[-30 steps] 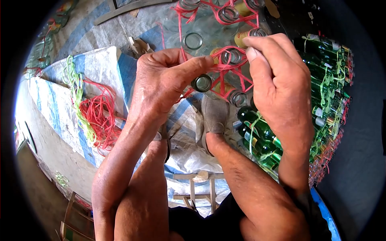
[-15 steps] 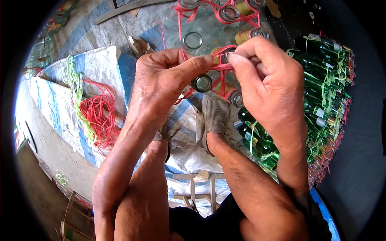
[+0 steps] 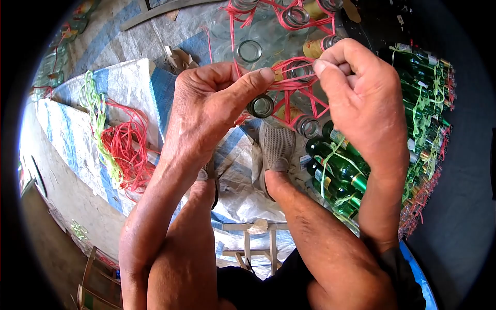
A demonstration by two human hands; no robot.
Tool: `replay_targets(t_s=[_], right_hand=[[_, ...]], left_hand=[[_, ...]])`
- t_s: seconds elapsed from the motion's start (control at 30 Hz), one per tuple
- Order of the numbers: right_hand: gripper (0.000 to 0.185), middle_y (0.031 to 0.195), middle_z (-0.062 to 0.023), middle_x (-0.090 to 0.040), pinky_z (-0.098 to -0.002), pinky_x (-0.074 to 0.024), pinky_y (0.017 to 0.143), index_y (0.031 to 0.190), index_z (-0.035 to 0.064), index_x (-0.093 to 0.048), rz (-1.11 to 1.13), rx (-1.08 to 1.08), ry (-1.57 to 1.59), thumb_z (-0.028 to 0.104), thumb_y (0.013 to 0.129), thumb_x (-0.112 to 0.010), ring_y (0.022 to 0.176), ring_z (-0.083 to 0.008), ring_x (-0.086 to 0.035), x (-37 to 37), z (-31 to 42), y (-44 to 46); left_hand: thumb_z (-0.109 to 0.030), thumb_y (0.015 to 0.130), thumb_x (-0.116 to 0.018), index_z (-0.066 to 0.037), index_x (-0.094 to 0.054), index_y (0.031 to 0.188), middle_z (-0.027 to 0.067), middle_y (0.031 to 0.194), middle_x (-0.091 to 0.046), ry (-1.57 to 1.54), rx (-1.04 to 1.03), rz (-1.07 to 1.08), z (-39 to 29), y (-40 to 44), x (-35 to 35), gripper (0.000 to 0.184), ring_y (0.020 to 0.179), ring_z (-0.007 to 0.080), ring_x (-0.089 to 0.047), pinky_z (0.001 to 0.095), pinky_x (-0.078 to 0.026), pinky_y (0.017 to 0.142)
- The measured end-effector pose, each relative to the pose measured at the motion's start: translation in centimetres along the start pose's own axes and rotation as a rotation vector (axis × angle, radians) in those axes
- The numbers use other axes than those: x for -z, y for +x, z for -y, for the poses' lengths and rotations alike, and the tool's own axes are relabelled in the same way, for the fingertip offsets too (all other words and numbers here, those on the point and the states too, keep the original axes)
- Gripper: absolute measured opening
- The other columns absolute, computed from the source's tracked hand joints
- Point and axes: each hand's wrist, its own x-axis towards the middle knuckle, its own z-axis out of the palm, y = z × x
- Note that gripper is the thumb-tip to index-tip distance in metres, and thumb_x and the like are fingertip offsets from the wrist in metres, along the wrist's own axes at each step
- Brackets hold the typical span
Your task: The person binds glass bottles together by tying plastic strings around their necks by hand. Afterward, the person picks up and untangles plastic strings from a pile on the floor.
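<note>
Red plastic string (image 3: pixel 297 81) stretches between my two hands, over the clear glass bottles. My left hand (image 3: pixel 201 106) is closed, pinching the string between thumb and forefinger. On the other side, my right hand (image 3: pixel 364 101) pinches the strand at its thumb tip. Below the strands, the mouth of one clear bottle (image 3: pixel 260 106) faces up. Another open bottle mouth (image 3: pixel 249 51) lies just beyond my left fingers. More red string loops around several bottle necks (image 3: pixel 307 125), and part of it is hidden behind my hands.
Green bottles (image 3: pixel 341 160) tied with pale green string lie in a pile on the right. A heap of red string (image 3: pixel 126 142) and some light green string (image 3: pixel 93 103) rest on a white-and-blue woven sheet (image 3: pixel 77 139) at left. A wooden frame (image 3: pixel 253 226) stands between my legs.
My right hand has moved right and slightly up, drawing the red strand out longer. My left hand stays almost where it was, still pinching.
</note>
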Motion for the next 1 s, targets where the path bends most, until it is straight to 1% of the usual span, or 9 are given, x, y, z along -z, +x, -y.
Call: replay_targets(t_s=[0.03, 0.1, 0.27, 0.37, 0.47, 0.6, 0.7, 0.8, 1.0], right_hand=[[0.011, 0.066, 0.0034, -0.055, -0.0224, -0.0347, 0.049, 0.091, -0.0019, -0.064, 0.013, -0.041, -0.016, -0.001, 0.101, -0.067, 0.056, 0.0016, -0.044, 0.3, 0.1, 0.1], [0.011, 0.067, 0.0041, -0.055, -0.0228, -0.0351, 0.049, 0.090, -0.0018, -0.064, 0.022, -0.019, -0.087, -0.001, 0.101, -0.067, 0.057, 0.0012, -0.044, 0.4, 0.1, 0.3], [0.010, 0.065, 0.0004, -0.055, -0.0260, -0.0371, 0.050, 0.090, -0.0017, -0.064, -0.033, 0.123, -0.128, -0.001, 0.099, -0.069, 0.056, -0.0022, -0.045, -0.3, -0.3, 0.5], [0.009, 0.065, -0.0065, -0.056, -0.0306, -0.0412, 0.052, 0.091, -0.0015, -0.064, -0.047, 0.188, -0.202, 0.000, 0.097, -0.070, 0.054, -0.0107, -0.050, -0.2, -0.1, 0.9], [0.007, 0.068, -0.0135, -0.060, -0.0368, -0.0459, 0.056, 0.092, -0.0009, -0.065, -0.042, 0.249, -0.302, 0.001, 0.094, -0.070, 0.055, -0.0240, -0.057, -0.1, 0.0, 1.2], [0.005, 0.077, -0.0173, -0.065, -0.0434, -0.0498, 0.063, 0.093, -0.0002, -0.066, 0.015, 0.259, -0.393, 0.002, 0.091, -0.070, 0.068, -0.0374, -0.065, 0.6, 0.2, 1.5], [0.006, 0.083, -0.0162, -0.066, -0.0441, -0.0505, 0.066, 0.095, 0.0002, -0.066, 0.030, 0.308, -0.451, 0.001, 0.090, -0.069, 0.074, -0.0382, -0.066, 0.7, 0.0, 1.2], [0.008, 0.088, -0.0159, -0.066, -0.0448, -0.0509, 0.068, 0.096, 0.0005, -0.065, 0.059, 0.246, -0.470, 0.001, 0.089, -0.069, 0.079, -0.0397, -0.067, 0.7, 0.4, 0.8], [0.007, 0.090, -0.0158, -0.068, -0.0438, -0.0521, 0.069, 0.098, 0.0000, -0.064, 0.026, 0.213, -0.409, -0.001, 0.091, -0.067, 0.079, -0.0392, -0.067, 0.3, 0.4, 0.0]], left_hand=[[-0.037, 0.097, -0.081, -0.006, -0.074, 0.075, -0.0084, 0.060, -0.053, 0.003, -0.013, 0.003, 0.0, 0.0, 0.0, 0.038, 0.057, 0.0015, -0.043, 0.0243, -0.030, 0.051], [-0.037, 0.098, -0.080, -0.006, -0.074, 0.076, -0.0085, 0.061, -0.053, 0.008, -0.020, 0.004, 0.0, -0.1, 0.0, 0.038, 0.058, 0.0014, -0.043, 0.0245, -0.030, 0.051], [-0.036, 0.098, -0.080, -0.005, -0.077, 0.080, -0.0090, 0.062, -0.053, 0.002, -0.013, 0.014, 0.3, 0.0, 0.3, 0.036, 0.059, 0.0014, -0.042, 0.0250, -0.030, 0.052], [-0.031, 0.100, -0.079, -0.007, -0.078, 0.087, -0.0049, 0.074, -0.071, 0.025, 0.053, 0.041, -0.3, -0.1, 0.6, 0.028, 0.066, 0.0013, -0.055, 0.0226, -0.040, 0.059], [-0.031, 0.101, -0.078, -0.007, -0.078, 0.087, -0.0051, 0.075, -0.071, 0.028, 0.067, 0.053, 0.0, 0.2, 0.8, 0.027, 0.066, 0.0015, -0.056, 0.0230, -0.041, 0.060], [-0.030, 0.101, -0.078, -0.007, -0.078, 0.086, -0.0058, 0.075, -0.070, 0.024, 0.061, 0.047, 0.1, 0.2, 0.7, 0.027, 0.067, 0.0013, -0.055, 0.0231, -0.040, 0.061], [-0.030, 0.100, -0.079, -0.007, -0.078, 0.086, -0.0065, 0.075, -0.069, 0.029, 0.050, 0.048, 0.2, 0.2, 0.9, 0.027, 0.067, 0.0010, -0.053, 0.0232, -0.038, 0.060], [-0.032, 0.099, -0.080, -0.007, -0.078, 0.086, -0.0075, 0.074, -0.067, 0.061, 0.051, 0.041, 0.4, 0.2, 1.1, 0.028, 0.067, 0.0007, -0.050, 0.0232, -0.035, 0.060], [-0.033, 0.099, -0.080, -0.007, -0.077, 0.089, -0.0104, 0.069, -0.058, 0.058, 0.003, 0.064, 0.3, -0.1, 2.1, 0.028, 0.064, 0.0000, -0.044, 0.0234, -0.031, 0.058]])
